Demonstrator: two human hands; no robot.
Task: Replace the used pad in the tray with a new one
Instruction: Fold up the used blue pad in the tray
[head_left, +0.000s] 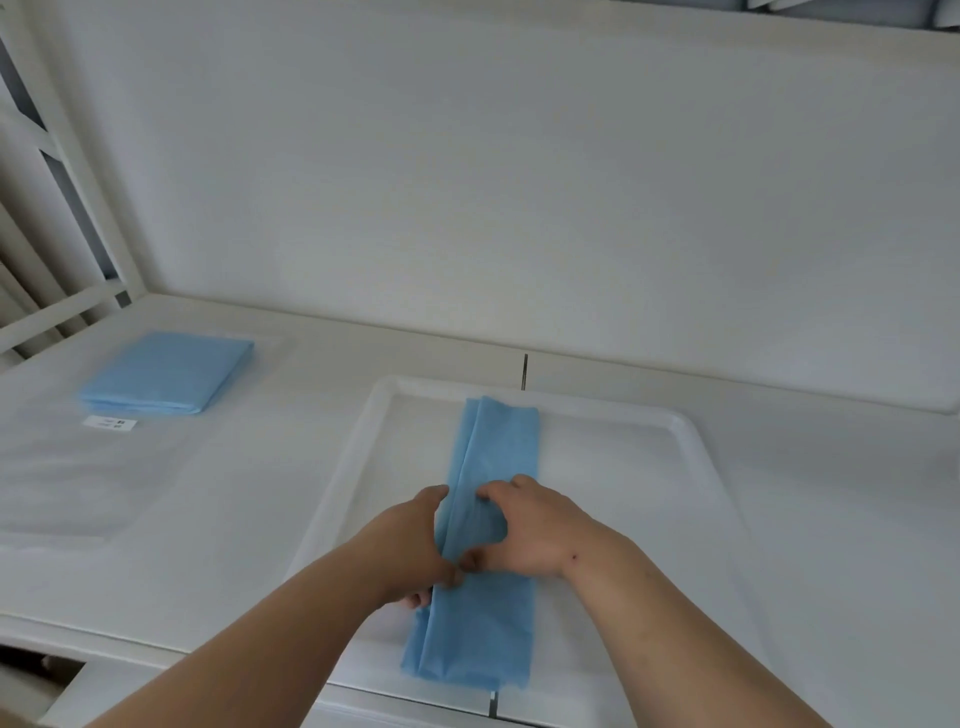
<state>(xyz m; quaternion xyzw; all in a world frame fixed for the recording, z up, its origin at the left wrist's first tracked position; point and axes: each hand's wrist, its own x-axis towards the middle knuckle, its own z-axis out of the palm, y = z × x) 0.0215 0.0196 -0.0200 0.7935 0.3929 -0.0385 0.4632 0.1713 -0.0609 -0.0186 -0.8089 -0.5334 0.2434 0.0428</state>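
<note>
Two blue pads are on the white table (249, 493). At far left a folded stack (166, 373) lies flat, w/ a small white label (110, 423) just in front of it, well apart from the tray (691, 431). In the tray centre lies the pad (498, 452), folded to a long narrow strip that runs from the far rim to the near rim, w/ a loose layer lifted along its left edge. The left hand (415, 540) grips this left edge, fingers closed on the fabric, thumb on top. The right hand (530, 530) rests on the strip's middle, fingertips and thumb pinching a fold. Both forearms come from the bottom, thumbs almost touching.
</note>
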